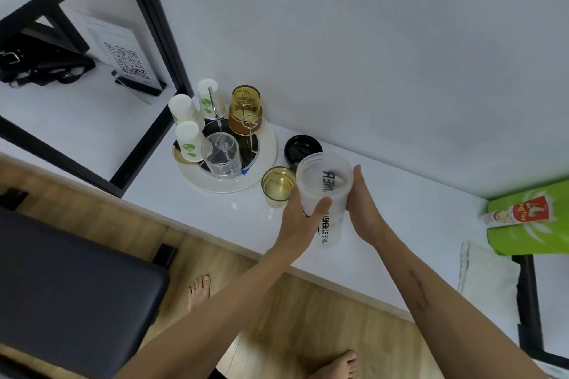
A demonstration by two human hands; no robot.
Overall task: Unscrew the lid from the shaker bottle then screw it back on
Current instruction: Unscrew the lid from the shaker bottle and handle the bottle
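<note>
**Open shaker bottle held in both hands, lid off on the surface behind**

The shaker bottle [324, 191] stood upright over the white surface [400, 203], its mouth open and its translucent wall showing black lettering. The left hand [303, 215] wrapped the body from the side, thumb across the front and fingers [321, 204] clenched around it, probably to keep the bottle from turning. The right hand [363, 209] pressed flat against the opposite wall, steadying it more than gripping; whether its fingers curled behind the bottle could not be told. The black lid [303, 148] lay just behind the bottle near the wall, so the unscrewing looked done and the refitting not yet begun; it sat within easy reach of the right hand.

Just beside the bottle on its left stood an amber glass [278, 186]. Farther left, a round white tray [264, 163] carried upturned paper cups [189, 140], a clear glass [221, 155] and another amber glass [245, 109] on a wire rack. A green packet [529, 218] lay well apart at the right end. A black-framed shelf [147, 9] holding a QR-code stand [127, 63] rose at the left, with wooden floor [277, 301] and a dark cushioned seat [70, 286] below.
</note>
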